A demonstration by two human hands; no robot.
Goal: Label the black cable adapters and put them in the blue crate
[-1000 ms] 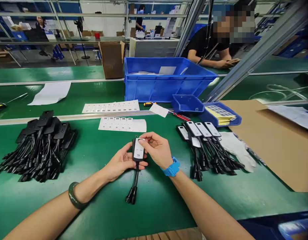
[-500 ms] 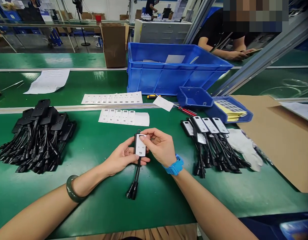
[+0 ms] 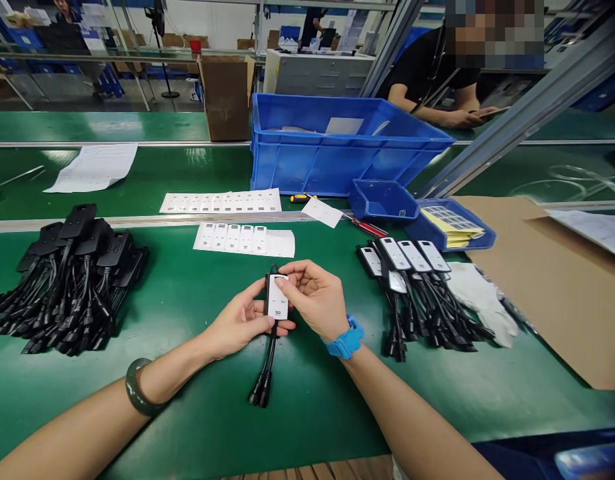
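Note:
A small black control box with a white label (image 3: 278, 303) is held upright above the green table, its two short cables hanging down to black connectors. My left hand (image 3: 243, 321) grips it from the left and beneath, thumb at the label's lower edge. My right hand (image 3: 314, 297) closes on its upper right, with the thumb pressed on the label face. Just beyond lies a sheet of white labels (image 3: 280, 244). To the left is a heap of unlabelled black boxes with cables (image 3: 82, 280); to the right, several boxes bearing white labels (image 3: 414, 257).
A large blue bin (image 3: 337, 160) stands at the back, with a small blue tray (image 3: 384, 200) and another tray holding yellow sticker sheets (image 3: 450, 227) before it. A red screwdriver (image 3: 370, 227), white glove (image 3: 480, 297) and cardboard (image 3: 552, 287) lie rightward. A co-worker sits behind a slanted metal post (image 3: 512, 120).
The view has shifted slightly, so the scene sits a little lower and further left. Both hands keep hold of the box, the right thumb still on the label.

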